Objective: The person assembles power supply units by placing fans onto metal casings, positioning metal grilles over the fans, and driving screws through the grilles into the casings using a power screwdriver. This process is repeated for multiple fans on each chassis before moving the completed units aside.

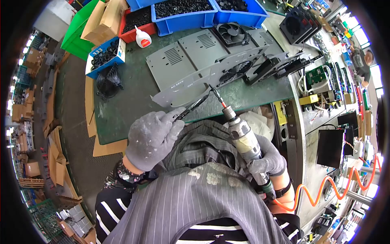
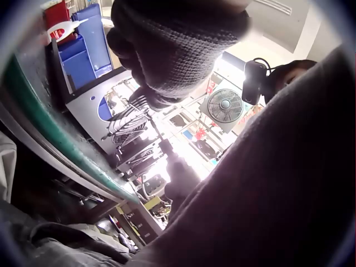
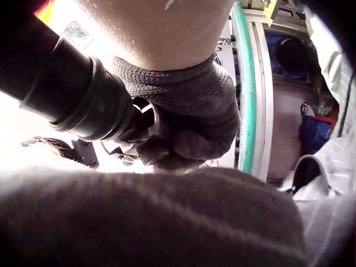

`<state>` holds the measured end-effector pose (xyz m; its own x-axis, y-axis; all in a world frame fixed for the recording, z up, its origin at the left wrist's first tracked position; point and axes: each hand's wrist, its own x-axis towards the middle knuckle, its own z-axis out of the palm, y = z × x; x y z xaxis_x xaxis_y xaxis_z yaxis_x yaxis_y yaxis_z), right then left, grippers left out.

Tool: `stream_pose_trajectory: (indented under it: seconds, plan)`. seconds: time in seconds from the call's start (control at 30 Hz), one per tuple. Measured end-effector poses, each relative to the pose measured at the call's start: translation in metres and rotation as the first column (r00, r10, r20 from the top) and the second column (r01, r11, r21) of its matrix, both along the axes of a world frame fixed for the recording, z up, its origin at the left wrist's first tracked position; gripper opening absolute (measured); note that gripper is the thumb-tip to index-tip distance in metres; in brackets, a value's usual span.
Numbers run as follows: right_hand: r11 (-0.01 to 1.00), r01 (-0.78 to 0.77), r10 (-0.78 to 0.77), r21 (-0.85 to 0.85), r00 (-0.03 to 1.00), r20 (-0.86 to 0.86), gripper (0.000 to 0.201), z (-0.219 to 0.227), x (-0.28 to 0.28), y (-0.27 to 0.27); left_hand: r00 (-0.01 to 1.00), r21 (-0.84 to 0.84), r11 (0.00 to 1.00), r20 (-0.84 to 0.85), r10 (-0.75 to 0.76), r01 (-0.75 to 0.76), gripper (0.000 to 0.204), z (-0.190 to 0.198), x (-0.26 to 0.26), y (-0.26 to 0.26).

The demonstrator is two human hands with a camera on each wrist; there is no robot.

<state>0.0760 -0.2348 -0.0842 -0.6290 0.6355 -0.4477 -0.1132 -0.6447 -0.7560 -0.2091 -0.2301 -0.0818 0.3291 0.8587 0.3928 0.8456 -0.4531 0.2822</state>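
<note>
My gloved left hand [image 1: 152, 136] pinches a thin black wire fan guard [image 1: 193, 108], seen nearly edge-on in the head view. My gloved right hand [image 1: 268, 156] grips an air screwdriver [image 1: 243, 138] by its body, and its bit points up and away from me. The tip of the bit is right by the far end of the wire guard, in front of a standing grey metal panel [image 1: 178, 92]. A black fan [image 1: 235, 72] shows behind an opening in that panel. In the right wrist view, the screwdriver's dark rear end [image 3: 83, 94] passes beside the right hand [image 3: 189, 122].
Flat grey vented panels [image 1: 164, 61] lie behind the standing one. Blue bins [image 1: 185, 25] of black parts, a red bin [image 1: 132, 37] and a white bottle [image 1: 143, 38] line the back. More wire guards [image 1: 109, 83] lie left. An orange coiled hose [image 1: 321, 195] runs off right.
</note>
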Motion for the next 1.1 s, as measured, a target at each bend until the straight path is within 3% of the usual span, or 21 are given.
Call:
stream_pose_trajectory:
  seconds: [0.07, 0.23, 0.43, 0.53, 0.6, 0.63, 0.7, 0.77, 0.8, 0.83, 0.87, 0.93, 1.0, 1.1]
  plan:
    - [0.999, 0.026, -0.026, 0.023, 0.999, 0.026, 0.075, 0.004, -0.003, 0.004, 0.99, -0.086, 0.995, 0.129, 0.052, -0.041, 0.023, 0.0, 0.003, 0.001]
    - [1.0, -0.009, 0.007, 0.014, 0.993, 0.117, 0.079, 0.009, -0.001, 0.009, 0.989, -0.127, 0.99, 0.13, 0.073, -0.056, 0.02, 0.002, 0.007, 0.006]
    - [0.999, 0.032, -0.032, 0.0, 0.998, 0.06, 0.079, 0.012, -0.006, 0.01, 0.983, -0.15, 0.989, 0.18, 0.033, -0.006, 0.02, 0.007, 0.002, 0.008]
    - [1.0, -0.018, 0.019, -0.012, 0.995, 0.1, 0.077, 0.013, -0.008, 0.015, 0.992, -0.187, 0.982, 0.128, -0.008, 0.032, 0.015, 0.006, -0.008, 0.011]
    - [1.0, 0.006, -0.004, -0.028, 0.998, 0.067, 0.076, 0.014, -0.009, 0.015, 0.981, -0.291, 0.94, 0.126, -0.146, 0.178, 0.012, 0.002, -0.026, 0.018]
    - [0.999, 0.022, -0.021, -0.043, 0.999, 0.034, 0.075, 0.016, -0.009, 0.016, 0.973, -0.4, 0.896, -0.046, -0.227, 0.19, 0.013, 0.01, -0.041, 0.025]
    - [0.999, -0.006, 0.008, -0.045, 0.998, 0.058, 0.074, 0.014, -0.01, 0.017, 0.941, -0.499, 0.866, -0.275, -0.199, 0.038, 0.013, 0.027, -0.051, 0.05]
    - [0.999, 0.006, -0.004, -0.041, 0.999, 0.048, 0.074, 0.013, -0.012, 0.016, 0.912, -0.202, 0.929, -0.212, -0.352, 0.312, 0.014, 0.01, -0.073, 0.093]
    - [0.999, -0.006, 0.007, -0.043, 1.0, 0.027, 0.072, 0.014, -0.012, 0.015, 0.98, -0.337, 0.931, -0.087, -0.176, 0.138, 0.015, 0.019, -0.065, 0.111]
    - [1.0, -0.003, 0.005, -0.03, 0.999, 0.042, 0.07, 0.016, -0.015, 0.015, 0.984, -0.31, 0.939, -0.045, -0.172, 0.15, 0.017, 0.021, -0.058, 0.131]
    - [1.0, 0.007, -0.006, -0.025, 1.0, 0.026, 0.069, 0.017, -0.017, 0.015, 0.962, -0.285, 0.929, -0.062, -0.264, 0.237, 0.018, 0.027, -0.049, 0.149]
    - [1.0, 0.014, -0.014, -0.007, 1.0, 0.006, 0.068, 0.01, -0.016, 0.012, 0.942, -0.207, 0.926, -0.049, -0.331, 0.314, 0.025, 0.003, -0.03, 0.191]
    - [1.0, 0.02, -0.02, -0.01, 1.0, 0.008, 0.071, 0.01, -0.018, 0.01, 0.97, -0.437, 0.88, -0.064, -0.235, 0.184, 0.033, 0.015, 0.008, 0.217]
    - [0.999, 0.035, -0.035, 0.005, 0.999, -0.002, 0.074, 0.005, -0.019, 0.007, 0.974, -0.449, 0.893, -0.191, -0.123, 0.025, 0.041, 0.004, 0.051, 0.25]
